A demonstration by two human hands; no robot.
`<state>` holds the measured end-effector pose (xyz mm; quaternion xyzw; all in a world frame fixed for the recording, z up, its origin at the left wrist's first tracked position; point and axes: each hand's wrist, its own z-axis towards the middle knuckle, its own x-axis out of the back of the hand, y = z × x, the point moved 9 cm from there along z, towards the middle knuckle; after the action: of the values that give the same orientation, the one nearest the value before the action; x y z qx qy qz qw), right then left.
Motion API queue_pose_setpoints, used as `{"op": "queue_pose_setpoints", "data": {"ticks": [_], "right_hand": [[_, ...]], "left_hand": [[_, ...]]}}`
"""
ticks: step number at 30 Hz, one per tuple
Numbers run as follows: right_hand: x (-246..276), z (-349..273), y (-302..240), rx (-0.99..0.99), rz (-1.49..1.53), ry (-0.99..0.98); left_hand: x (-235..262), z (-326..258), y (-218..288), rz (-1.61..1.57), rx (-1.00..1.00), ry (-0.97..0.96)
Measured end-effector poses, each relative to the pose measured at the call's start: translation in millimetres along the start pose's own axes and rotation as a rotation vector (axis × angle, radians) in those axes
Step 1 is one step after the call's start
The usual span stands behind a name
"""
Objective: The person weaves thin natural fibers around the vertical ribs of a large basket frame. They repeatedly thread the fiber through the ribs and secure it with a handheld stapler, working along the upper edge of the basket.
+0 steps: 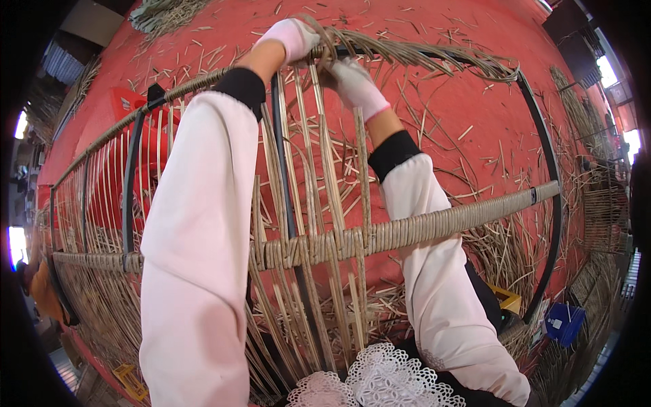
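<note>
A large dark metal frame [542,136] stretches across the view, partly wrapped and woven with tan wicker strands [325,159]. My gloved left hand [291,39] is closed at the far rail, gripping a wicker strand that loops up over it. Just right of it, my gloved right hand [352,85] is closed around strands below the same rail; its fingertips are partly hidden. From between the hands, a loose bundle of strands [420,53] runs right along the far rail. Nearer me, a crossbar [441,220] is wound tightly with wicker, and upright strands pass through its left part.
Wicker scraps litter the red floor [488,115]. A red plastic object [129,108] lies beyond the frame at left. At lower right are a blue container [564,324] and a yellow object [505,298]. More wicker bundles [576,102] lie along the right side.
</note>
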<state>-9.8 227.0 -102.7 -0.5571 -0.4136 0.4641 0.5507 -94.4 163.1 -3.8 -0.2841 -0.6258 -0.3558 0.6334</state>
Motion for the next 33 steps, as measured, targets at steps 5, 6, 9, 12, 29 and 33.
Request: {"op": "queue_pose_setpoints", "data": {"ticks": [5,6,9,12,29,33], "right_hand": [[16,-151,84,0.137,-0.506,0.066],[18,-217,124,0.038,-0.597,0.056],[30,-447,275,-0.639,-0.978,-0.316],[41,-518,318,-0.705,-1.083,-0.485],[-2,-87,-49,-0.010,0.619,0.297],[-11,-48,-23,-0.006,0.876,0.186]], "left_hand": [[22,-46,-5,-0.495,0.056,0.216],[27,-50,6,-0.602,-0.096,0.231],[24,-49,2,-0.496,-0.040,0.198],[20,-42,3,-0.489,-0.050,0.176],[14,-41,5,-0.516,-0.033,0.140],[11,-8,29,-0.043,-0.441,-0.025]]}}
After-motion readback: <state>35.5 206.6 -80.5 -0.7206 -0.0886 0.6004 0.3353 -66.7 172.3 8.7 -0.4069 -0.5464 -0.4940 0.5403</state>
